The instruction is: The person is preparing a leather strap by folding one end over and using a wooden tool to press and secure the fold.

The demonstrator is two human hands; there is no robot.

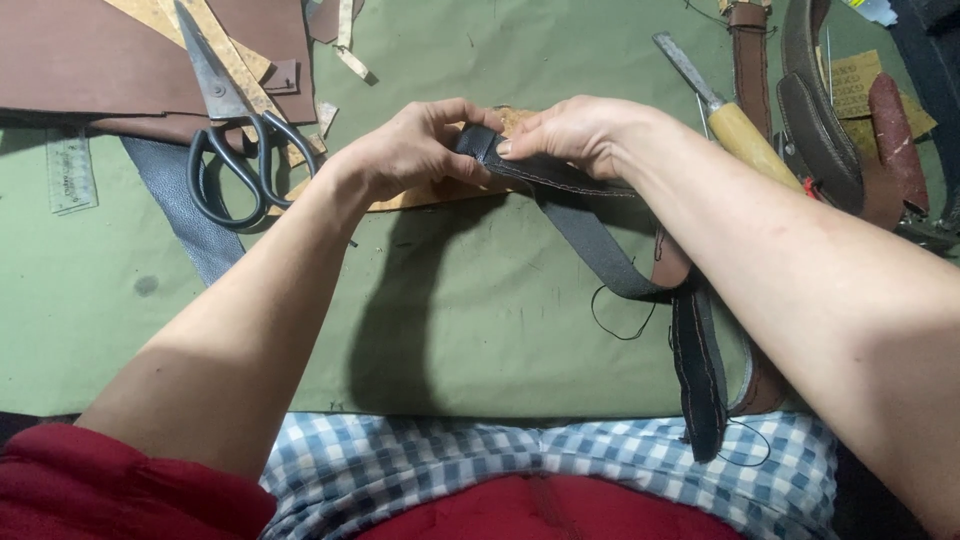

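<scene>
Both hands meet at the top middle over a green work mat [460,300]. My left hand [405,150] and my right hand [575,130] pinch the end of a dark stitched leather strap [590,235]. The strap runs down to the right, folds, and hangs off the mat's front edge over a blue checked cloth [560,465]. A loose black thread [620,315] trails from the strap. Under the hands lies a tan piece of board [420,195].
Large black-handled scissors [235,130] lie at the upper left on brown leather sheets [90,55]. A clear ruler [70,170] sits at the far left. A wooden-handled knife [735,125], brown belts [750,60] and sandpaper pieces [880,95] lie at the upper right.
</scene>
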